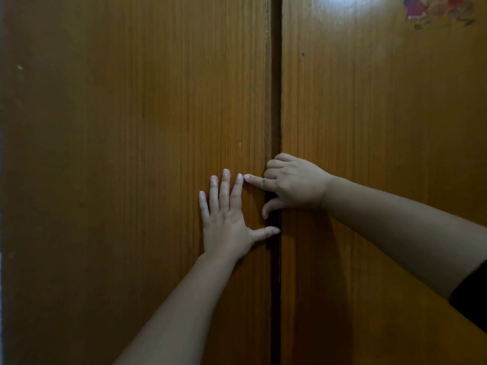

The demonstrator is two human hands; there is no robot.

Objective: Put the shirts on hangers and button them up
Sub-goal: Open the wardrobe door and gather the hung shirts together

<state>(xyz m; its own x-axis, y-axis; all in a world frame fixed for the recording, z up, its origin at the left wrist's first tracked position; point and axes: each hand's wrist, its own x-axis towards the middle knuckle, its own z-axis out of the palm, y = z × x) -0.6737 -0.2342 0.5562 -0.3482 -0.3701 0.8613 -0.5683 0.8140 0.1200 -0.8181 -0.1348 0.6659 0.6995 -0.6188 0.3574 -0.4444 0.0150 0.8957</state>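
no shirts and no hangers are in view; i cannot tell where they are, and i judge they are probably inside the wooden wardrobe that fills the frame. so the step in hand seems to be to work the doors, not yet the clothes.

the left door (131,154) is a flat wooden panel with vertical grain, and the right door (382,127) is the same, with a worn sticker (440,10) near its top corner. between them runs a dark narrow gap (275,75). i see no handle or knob. such doors are stiff and rather heavy, with a smooth, slightly glossy face that gives little grip, so the best place to take hold is the free edge at the gap.

the left hand (226,225) lies flat on the left door, with fingers straight and spread, thumb reaching toward the gap; it presses and holds nothing. the right hand (292,183) is at the gap: its index finger points straight onto the left door, just beside the left fingertips, and the other fingers are curled at the door edge. whether they really hook the edge, i cannot tell. a dark sleeve (471,293) shows on the right arm.
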